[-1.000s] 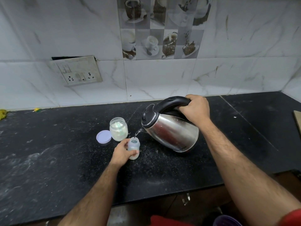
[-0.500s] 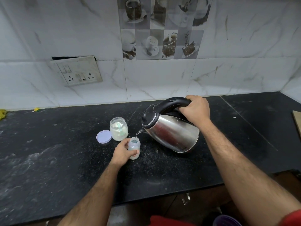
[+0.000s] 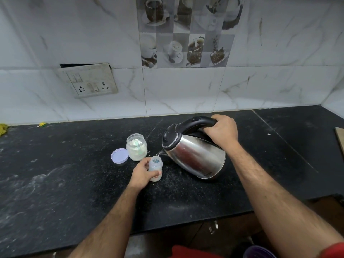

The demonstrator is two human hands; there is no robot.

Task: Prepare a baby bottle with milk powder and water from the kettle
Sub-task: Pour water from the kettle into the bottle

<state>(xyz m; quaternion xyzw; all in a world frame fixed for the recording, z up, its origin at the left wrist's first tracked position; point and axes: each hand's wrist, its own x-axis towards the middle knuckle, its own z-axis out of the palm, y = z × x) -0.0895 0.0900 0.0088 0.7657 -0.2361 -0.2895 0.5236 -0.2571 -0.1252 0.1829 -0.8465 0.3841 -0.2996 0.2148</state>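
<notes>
A: What's the room like around the kettle [image 3: 193, 155]?

B: It hangs tilted over a black speckled counter [image 3: 55, 174], dusted pale in patches. Behind it the wall [image 3: 279, 81] is white marble-look tile, with a panel of coffee-cup picture tiles [image 3: 186, 32] above. A grimy socket plate [image 3: 89, 81] with 2 sockets sits up and to the left of the kettle, loose at its top edge. Something yellow [image 3: 2, 128] lies far left where counter meets wall.

A: And the task's things?

B: The bottle [image 3: 156, 169] stands upright on the counter just below the kettle's spout, mouth open. A thin stream of water [image 3: 158, 154] runs from the spout into it. The powder jar [image 3: 136, 149] stands open just left of the spout, and its lilac lid [image 3: 119, 155] lies flat beside the jar, farther left.

A: The hands?

B: The right hand [image 3: 222, 132] is wrapped round the kettle's black handle, knuckles up, tipping the steel body so the spout points down-left; the forearm runs back to the lower right. The left hand [image 3: 142, 174] curls round the bottle from its left side, thumb across the front, steadying it below the spout.
</notes>
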